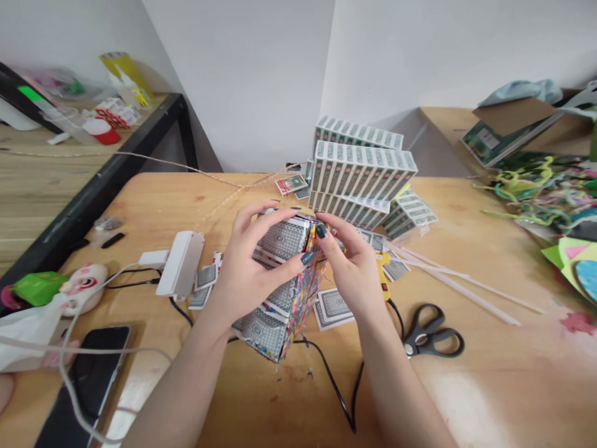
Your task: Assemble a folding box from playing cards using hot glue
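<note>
A box-shaped piece covered with grey-backed playing cards (261,333) stands tilted in front of me, its narrow side patterned in many colours. My left hand (254,258) wraps over its upper left part, thumb across the card face and fingertips at the top edge. At the upper right corner, the thumb and fingers of my right hand (352,264) close on the box's edge. Whatever lies between those fingertips is hidden. Loose playing cards (334,306) lie just right of the box, and another few cards (203,286) lie to its left.
Behind stand stacked card packs (361,171). To the right are black-handled scissors (433,333), white glue sticks (457,280) and a partly hidden yellow tool (384,277) with a black cord. On the left are a white power block (181,264), phone (88,379) and cables.
</note>
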A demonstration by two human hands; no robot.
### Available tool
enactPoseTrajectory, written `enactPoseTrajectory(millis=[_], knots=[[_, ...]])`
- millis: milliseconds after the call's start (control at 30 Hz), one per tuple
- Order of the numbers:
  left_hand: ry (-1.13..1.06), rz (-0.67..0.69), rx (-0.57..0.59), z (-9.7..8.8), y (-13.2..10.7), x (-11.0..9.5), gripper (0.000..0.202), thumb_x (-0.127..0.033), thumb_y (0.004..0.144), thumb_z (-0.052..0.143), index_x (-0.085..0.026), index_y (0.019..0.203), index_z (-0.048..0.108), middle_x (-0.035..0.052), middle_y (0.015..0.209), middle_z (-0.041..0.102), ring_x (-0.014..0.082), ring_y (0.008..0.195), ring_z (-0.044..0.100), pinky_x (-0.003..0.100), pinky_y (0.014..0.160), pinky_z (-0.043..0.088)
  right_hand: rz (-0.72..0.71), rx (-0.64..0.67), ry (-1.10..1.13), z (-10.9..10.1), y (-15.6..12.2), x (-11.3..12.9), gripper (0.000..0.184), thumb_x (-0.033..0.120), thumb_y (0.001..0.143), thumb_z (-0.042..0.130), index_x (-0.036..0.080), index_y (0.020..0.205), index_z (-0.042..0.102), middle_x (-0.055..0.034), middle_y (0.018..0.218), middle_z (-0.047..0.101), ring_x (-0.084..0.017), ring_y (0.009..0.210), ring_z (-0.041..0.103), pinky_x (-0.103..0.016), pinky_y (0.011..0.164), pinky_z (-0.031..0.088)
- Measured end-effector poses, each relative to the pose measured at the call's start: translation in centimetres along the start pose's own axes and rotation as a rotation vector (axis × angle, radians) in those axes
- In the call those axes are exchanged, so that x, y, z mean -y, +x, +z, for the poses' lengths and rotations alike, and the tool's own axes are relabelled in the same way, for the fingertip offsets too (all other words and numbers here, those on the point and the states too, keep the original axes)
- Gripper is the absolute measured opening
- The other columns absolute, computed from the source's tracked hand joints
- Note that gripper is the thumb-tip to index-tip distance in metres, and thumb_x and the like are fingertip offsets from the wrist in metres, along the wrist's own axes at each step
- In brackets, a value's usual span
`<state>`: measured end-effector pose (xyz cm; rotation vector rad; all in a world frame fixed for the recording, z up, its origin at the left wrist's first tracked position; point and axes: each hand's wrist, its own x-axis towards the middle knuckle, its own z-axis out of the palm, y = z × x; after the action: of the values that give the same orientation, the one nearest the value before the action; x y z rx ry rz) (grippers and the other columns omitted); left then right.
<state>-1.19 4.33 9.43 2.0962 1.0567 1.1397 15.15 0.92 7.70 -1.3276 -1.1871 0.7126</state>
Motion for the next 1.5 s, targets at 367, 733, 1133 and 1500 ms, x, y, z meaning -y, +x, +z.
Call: enactPoseTrajectory(millis=[367, 733, 1133, 1500], knots=[[-0.029, 0.062, -0.093, 0.2, 0.4, 0.6, 0.045, -0.016, 0.073, 0.063, -0.032, 0.115, 0.061, 0.002, 0.121, 0.055, 0.0255, 0.117, 0.051, 0.045, 0.106, 0.038, 0.126, -0.309, -0.107, -6.0, -1.0, -1.8, 0.027, 0.044, 0.084, 0.058, 0.019, 0.093, 0.068, -0.004, 0.077, 0.072, -0.02, 0.078, 0.069, -0.04, 0.081, 0.053], [0.063, -0.047, -0.077, -0.2, 0.2, 1.1, 0.055, -0.02, 0.066, 0.069, -0.029, 0.118, 0.053, 0.0061, 0.117, 0.042, 0.0289, 0.117, 0.045, 0.048, 0.104, 0.038, 0.379, -0.298, -1.082, -8.0, -4.5, -10.5, 0.076, 0.068, 0.068, 0.06, 0.007, 0.112, 0.052, -0.0271, 0.108, 0.06, -0.042, 0.105, 0.053, -0.052, 0.083, 0.042], [0.072, -0.065, -0.062, 0.1, 0.5, 1.2, 0.056, -0.017, 0.061, 0.07, -0.029, 0.111, 0.051, 0.0058, 0.113, 0.045, 0.029, 0.113, 0.047, 0.049, 0.1, 0.042, 0.556, -0.389, -0.839, -8.2, -3.4, -7.0, 0.046, 0.053, 0.066, 0.063, 0.014, 0.09, 0.062, -0.0117, 0.082, 0.069, -0.029, 0.072, 0.066, -0.04, 0.064, 0.05], [0.106, -0.007, -0.062, 0.1, 0.6, 0.8, 0.051, -0.017, 0.061, 0.067, -0.026, 0.109, 0.053, 0.0058, 0.118, 0.053, 0.0277, 0.116, 0.051, 0.047, 0.104, 0.039, -0.04, -0.49, -0.638, -4.2, -0.9, 1.6, 0.039, 0.04, 0.06, 0.075, 0.023, 0.083, 0.049, 0.0046, 0.064, 0.056, -0.012, 0.047, 0.054, -0.024, 0.045, 0.042]])
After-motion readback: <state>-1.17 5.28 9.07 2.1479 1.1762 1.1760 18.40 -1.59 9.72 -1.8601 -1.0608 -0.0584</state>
